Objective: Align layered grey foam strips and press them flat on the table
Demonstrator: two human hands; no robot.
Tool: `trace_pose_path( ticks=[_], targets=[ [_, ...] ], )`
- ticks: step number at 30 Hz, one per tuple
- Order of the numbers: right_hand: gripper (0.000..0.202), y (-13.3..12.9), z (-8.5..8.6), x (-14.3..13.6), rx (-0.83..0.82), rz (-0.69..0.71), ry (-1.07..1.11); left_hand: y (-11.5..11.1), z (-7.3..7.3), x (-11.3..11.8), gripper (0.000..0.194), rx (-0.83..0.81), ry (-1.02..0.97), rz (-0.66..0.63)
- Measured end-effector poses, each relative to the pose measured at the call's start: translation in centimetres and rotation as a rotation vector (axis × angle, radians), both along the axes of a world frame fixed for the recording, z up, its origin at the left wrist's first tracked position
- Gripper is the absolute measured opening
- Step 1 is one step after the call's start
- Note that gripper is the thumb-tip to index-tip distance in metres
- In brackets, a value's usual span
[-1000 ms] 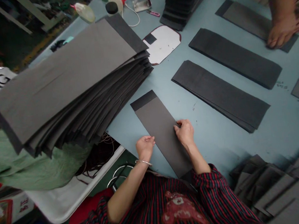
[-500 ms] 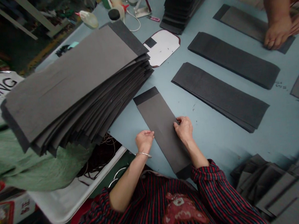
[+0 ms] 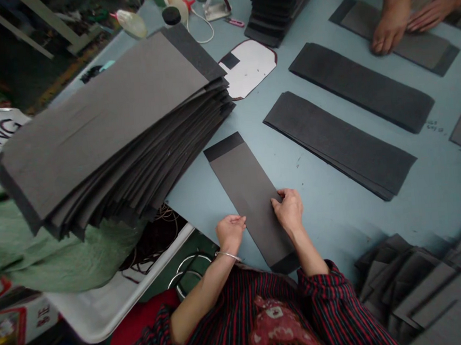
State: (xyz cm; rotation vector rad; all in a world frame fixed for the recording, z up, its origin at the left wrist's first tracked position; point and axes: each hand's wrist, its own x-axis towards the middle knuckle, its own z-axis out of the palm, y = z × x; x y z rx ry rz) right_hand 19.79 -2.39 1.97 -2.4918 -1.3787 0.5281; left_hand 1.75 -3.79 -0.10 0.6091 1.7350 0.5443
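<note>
A long grey sheet with black end bands (image 3: 247, 176) lies flat on the blue table before me, slanting down toward my body. At its left edge, the fingers of my left hand (image 3: 230, 232) are pinched together on the border. My right hand (image 3: 290, 209) grips the opposite edge at about the same height, thumb on top and fingers curled; the fingertips are partly hidden. To the right lie two dark folded strips, the nearer one (image 3: 340, 145) and the farther one (image 3: 361, 85), roughly parallel to each other.
A tall fanned stack of grey sheets (image 3: 110, 118) fills the left. Another dark stack (image 3: 269, 10) stands at the back, near a white card (image 3: 250, 67) and a glue bottle (image 3: 131, 23). Loose grey pieces (image 3: 423, 285) pile up at lower right. A co-worker's hands (image 3: 392, 29) press a similar sheet.
Both my hands have slid down along the sheet's edges, closer to my body. The sheet has hardly moved. The co-worker's hands have shifted left along their sheet.
</note>
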Motion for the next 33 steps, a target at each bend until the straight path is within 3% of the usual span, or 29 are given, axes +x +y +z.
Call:
trace_pose_path(
  ticks=[11, 18, 22, 28, 33],
  targets=[
    [0.029, 2.1, 0.4, -0.1, 0.057, -0.022, 0.031, 2.5, -0.1, 0.1, 0.019, 0.038, 0.004, -0.013],
    [0.034, -2.9, 0.7, 2.3, 0.000, -0.032, 0.022, -2.1, 1.3, 0.9, 0.015, -0.074, -0.085, -0.051],
    [0.030, -4.7, 0.7, 2.4, -0.017, -0.043, -0.003, -4.2, 1.2, 2.0, 0.014, -0.110, -0.094, -0.053],
    [0.026, -4.6, 0.4, 1.9, -0.004, -0.054, -0.008, -4.4, 0.7, 2.6, 0.019, -0.093, -0.061, -0.042],
    [0.028, -5.0, 0.5, 2.2, 0.030, -0.047, 0.027, -4.2, 1.3, 2.4, 0.020, -0.092, -0.066, -0.051]
  ],
)
